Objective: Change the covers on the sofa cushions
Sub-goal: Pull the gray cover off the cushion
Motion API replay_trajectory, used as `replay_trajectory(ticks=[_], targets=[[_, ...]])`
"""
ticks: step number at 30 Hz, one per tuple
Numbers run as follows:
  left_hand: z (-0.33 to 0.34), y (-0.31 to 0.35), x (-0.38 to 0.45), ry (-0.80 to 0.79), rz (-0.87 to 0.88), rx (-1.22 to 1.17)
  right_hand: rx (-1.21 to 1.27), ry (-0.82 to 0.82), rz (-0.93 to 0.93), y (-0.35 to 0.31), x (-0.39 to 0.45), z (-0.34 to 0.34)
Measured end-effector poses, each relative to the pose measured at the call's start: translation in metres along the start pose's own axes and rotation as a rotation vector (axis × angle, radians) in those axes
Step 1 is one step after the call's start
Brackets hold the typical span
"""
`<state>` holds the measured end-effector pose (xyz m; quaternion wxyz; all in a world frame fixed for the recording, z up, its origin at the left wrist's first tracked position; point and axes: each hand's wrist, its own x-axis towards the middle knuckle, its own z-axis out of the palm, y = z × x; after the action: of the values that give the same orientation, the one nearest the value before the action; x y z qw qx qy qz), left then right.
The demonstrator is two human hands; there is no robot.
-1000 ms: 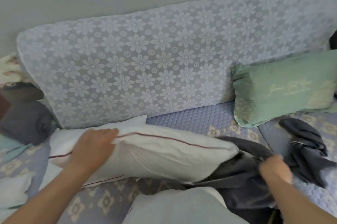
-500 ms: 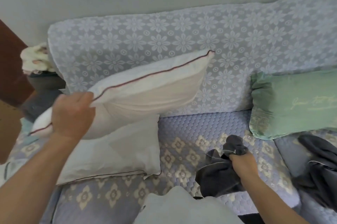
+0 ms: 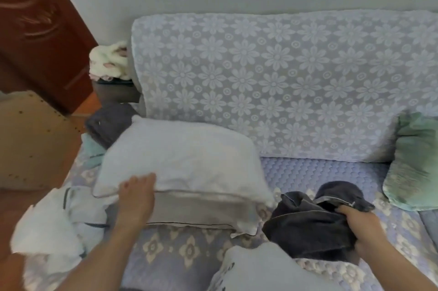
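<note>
White cushion (image 3: 180,162) lies under flat left hand (image 3: 136,196); right hand (image 3: 360,226) fingers clench dark cover (image 3: 305,226).

The green cushion (image 3: 413,162) is cut off by the right edge. A pale cushion (image 3: 267,269) runs off the bottom edge. The left hand (image 3: 136,198) hides part of the white cushion (image 3: 184,162); its thumb cannot be seen. The right hand's (image 3: 362,231) fingertips are buried in the dark cover (image 3: 308,224). The red door (image 3: 40,30) and the crumpled white cloth (image 3: 47,226) are blurred.
</note>
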<state>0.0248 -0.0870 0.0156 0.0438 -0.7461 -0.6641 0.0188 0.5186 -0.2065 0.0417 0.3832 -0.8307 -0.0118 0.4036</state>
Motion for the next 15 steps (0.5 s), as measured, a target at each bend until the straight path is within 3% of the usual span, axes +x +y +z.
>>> replay_trajectory(ticks=[2,4,5,11,13,15], targets=[[0.049,-0.005,-0.005,-0.394,-0.197,-0.078,0.001,-0.009,0.024,0.003,-0.012,0.015],[0.078,-0.001,0.006,-0.666,-0.292,-0.304,-0.019,-0.02,0.017,0.004,-0.024,0.03],[0.086,0.004,0.014,-0.722,-0.29,-0.41,-0.044,-0.019,0.009,0.005,-0.027,0.037],[0.109,0.013,0.036,-0.846,-0.187,-0.408,-0.187,-0.069,-0.045,0.015,-0.042,0.053],[0.102,0.022,0.037,-0.82,-0.264,-0.43,-0.169,-0.061,-0.044,0.021,-0.041,0.047],[0.081,0.048,0.037,-0.671,-0.369,-0.457,-0.125,-0.037,-0.012,0.026,-0.037,0.034]])
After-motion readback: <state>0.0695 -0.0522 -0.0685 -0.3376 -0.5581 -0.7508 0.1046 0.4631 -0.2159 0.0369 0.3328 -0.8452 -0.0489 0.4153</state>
